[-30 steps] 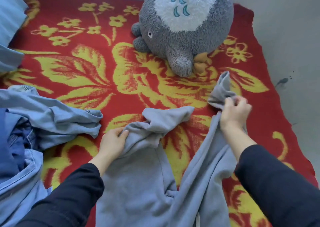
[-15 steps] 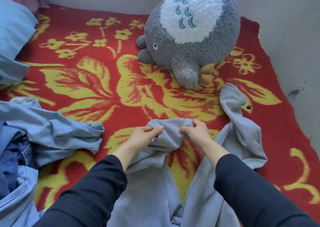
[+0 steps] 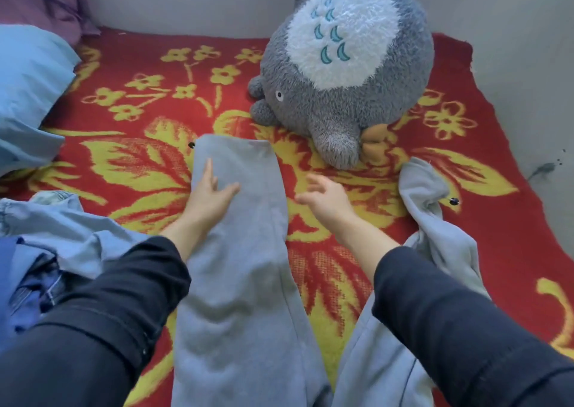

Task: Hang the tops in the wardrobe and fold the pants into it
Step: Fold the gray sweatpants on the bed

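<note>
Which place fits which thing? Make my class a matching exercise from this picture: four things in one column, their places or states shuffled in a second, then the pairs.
Things
1 left hand
2 right hand
3 plush toy
4 blue pillow

Places or states
A over the bare blanket, fingers spread, holding nothing
B by the far wall
C flat on the straightened grey pant leg
D at the left edge of the view

Pairs: 1-C, 2-A, 3-B, 4-D

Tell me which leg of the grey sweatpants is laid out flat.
The leg under the left hand: it lies smooth and straight, while the other leg, right of the right hand, is bunched and twisted.
</note>
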A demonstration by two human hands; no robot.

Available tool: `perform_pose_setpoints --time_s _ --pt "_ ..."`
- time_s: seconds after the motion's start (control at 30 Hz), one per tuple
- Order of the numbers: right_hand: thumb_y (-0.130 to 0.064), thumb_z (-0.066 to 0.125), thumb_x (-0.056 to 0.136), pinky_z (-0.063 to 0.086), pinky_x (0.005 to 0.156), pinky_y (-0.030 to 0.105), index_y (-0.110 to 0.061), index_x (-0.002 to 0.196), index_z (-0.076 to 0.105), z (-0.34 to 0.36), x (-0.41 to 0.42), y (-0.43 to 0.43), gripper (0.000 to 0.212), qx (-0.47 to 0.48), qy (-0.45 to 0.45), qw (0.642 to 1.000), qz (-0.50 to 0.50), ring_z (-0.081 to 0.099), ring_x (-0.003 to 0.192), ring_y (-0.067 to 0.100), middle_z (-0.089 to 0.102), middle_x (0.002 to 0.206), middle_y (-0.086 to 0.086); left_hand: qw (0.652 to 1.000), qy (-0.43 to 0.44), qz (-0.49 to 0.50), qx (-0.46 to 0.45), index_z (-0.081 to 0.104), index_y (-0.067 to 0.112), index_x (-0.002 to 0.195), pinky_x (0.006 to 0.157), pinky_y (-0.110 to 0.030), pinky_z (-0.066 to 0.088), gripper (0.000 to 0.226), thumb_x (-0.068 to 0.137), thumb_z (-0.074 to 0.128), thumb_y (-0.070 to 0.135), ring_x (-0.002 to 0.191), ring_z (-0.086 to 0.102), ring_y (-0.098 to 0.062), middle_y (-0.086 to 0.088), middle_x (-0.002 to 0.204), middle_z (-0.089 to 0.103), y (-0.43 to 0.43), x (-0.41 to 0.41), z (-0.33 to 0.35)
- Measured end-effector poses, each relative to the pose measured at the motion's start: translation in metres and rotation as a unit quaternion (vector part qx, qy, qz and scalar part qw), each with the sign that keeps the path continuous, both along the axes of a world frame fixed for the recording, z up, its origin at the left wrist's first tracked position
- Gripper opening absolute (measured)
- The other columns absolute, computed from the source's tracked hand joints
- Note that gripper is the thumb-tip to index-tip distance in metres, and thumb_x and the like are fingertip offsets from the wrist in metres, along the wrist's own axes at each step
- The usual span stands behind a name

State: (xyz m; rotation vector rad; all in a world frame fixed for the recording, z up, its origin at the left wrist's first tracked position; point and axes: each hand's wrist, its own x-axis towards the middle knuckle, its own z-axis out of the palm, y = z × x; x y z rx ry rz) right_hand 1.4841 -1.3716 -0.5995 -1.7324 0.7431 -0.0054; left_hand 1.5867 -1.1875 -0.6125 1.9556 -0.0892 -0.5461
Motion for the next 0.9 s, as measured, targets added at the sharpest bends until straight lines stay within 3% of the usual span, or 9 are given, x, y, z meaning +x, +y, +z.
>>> perform_pose_setpoints --time_s 0.13,0.23,0.3,0.5,0.6,0.67,0.77,0.83,0.9 --pt "-0.019 0.055 0.086 0.045 0.058 0.023 -0.019 0.146 0.038 -0.043 -0.048 -0.002 0.062 -0.111 0.145 0.974 0.138 0.057 0.073 0.009 0.049 0.141 0.005 0.950 -0.055 -0.168 0.256 0.003 0.028 0.153 0.119 -0.036 0.010 0.071 0.098 0.046 0.039 0.148 0.003 -0.020 -0.003 0.161 0.006 0.026 -0.053 -0.067" --pt "-0.024 0.051 0.089 0.047 0.093 0.036 -0.019 0.147 0.036 -0.061 -0.077 -0.017 0.060 -0.233 0.181 0.940 0.174 0.053 0.117 0.020 0.044 0.146 0.004 0.897 -0.072 -0.220 0.376 0.002 0.033 0.153 0.119 -0.045 0.003 0.062 0.100 0.030 0.048 0.148 -0.009 -0.023 -0.004 0.161 -0.006 0.025 -0.086 -0.094" --pt "-0.024 0.049 0.091 0.035 0.105 0.040 -0.017 0.143 0.041 -0.065 -0.092 -0.032 0.052 -0.323 0.166 0.918 0.158 0.037 0.131 0.023 0.044 0.143 0.003 0.904 -0.115 -0.192 0.363 0.004 0.028 0.153 0.119 -0.045 0.004 0.057 0.102 0.025 0.042 0.148 -0.007 -0.021 -0.004 0.162 -0.003 0.012 -0.106 -0.093" --pt "-0.023 0.055 0.088 0.029 0.101 0.045 -0.015 0.137 0.040 -0.057 -0.142 -0.103 0.052 -0.490 0.154 0.857 -0.026 0.030 0.130 0.026 0.037 0.142 0.005 0.881 -0.295 -0.281 0.240 0.024 0.024 0.151 0.118 -0.041 0.009 0.055 0.098 0.025 0.037 0.147 0.006 -0.015 0.001 0.159 0.016 -0.052 -0.180 -0.093" --pt "-0.032 0.060 0.088 0.027 0.102 0.048 -0.018 0.137 0.038 -0.054 -0.167 -0.137 0.055 -0.459 0.262 0.847 -0.059 0.024 0.135 0.026 0.031 0.145 0.005 0.852 -0.338 -0.367 0.160 0.048 0.020 0.139 0.111 -0.043 0.028 0.047 0.095 0.036 0.035 0.139 0.027 -0.020 -0.002 0.150 0.039 -0.086 -0.218 -0.090" --pt "-0.029 0.053 0.091 0.034 0.088 0.043 -0.018 0.106 0.055 -0.050 -0.176 -0.152 0.019 -0.397 0.278 0.872 -0.066 0.042 0.117 0.027 0.052 0.119 0.004 0.852 -0.315 -0.395 0.136 0.045 0.021 0.141 0.111 -0.042 0.033 0.046 0.098 0.040 0.035 0.138 0.024 -0.022 -0.001 0.154 0.032 -0.105 -0.241 -0.085" --pt "-0.020 0.052 0.089 0.033 0.061 0.031 -0.014 0.076 0.048 -0.035 -0.178 -0.162 0.015 -0.138 0.129 0.962 -0.194 0.047 0.077 0.022 0.051 0.076 0.001 0.936 -0.099 -0.311 0.130 0.017 0.026 0.152 0.117 -0.038 0.018 0.064 0.097 0.047 0.039 0.142 0.008 -0.020 0.004 0.157 0.014 -0.127 -0.254 -0.081" --pt "-0.022 0.059 0.083 0.042 0.068 0.032 -0.014 0.080 0.057 -0.020 -0.177 -0.167 0.009 0.004 0.066 0.959 -0.275 0.052 0.079 0.020 0.057 0.083 0.004 0.961 0.009 -0.252 0.113 0.034 0.024 0.145 0.108 -0.041 0.035 0.059 0.091 0.057 0.034 0.132 0.034 -0.021 0.004 0.140 0.042 -0.141 -0.248 -0.076" --pt "-0.025 0.067 0.076 0.049 0.077 0.036 -0.012 0.081 0.062 -0.008 -0.178 -0.172 0.014 0.078 0.028 0.946 -0.314 0.060 0.084 0.021 0.064 0.089 0.005 0.972 0.117 -0.202 0.024 0.064 0.014 0.104 0.078 -0.041 0.051 0.025 0.080 0.065 0.021 0.092 0.061 -0.023 0.000 0.098 0.066 -0.152 -0.236 -0.066"
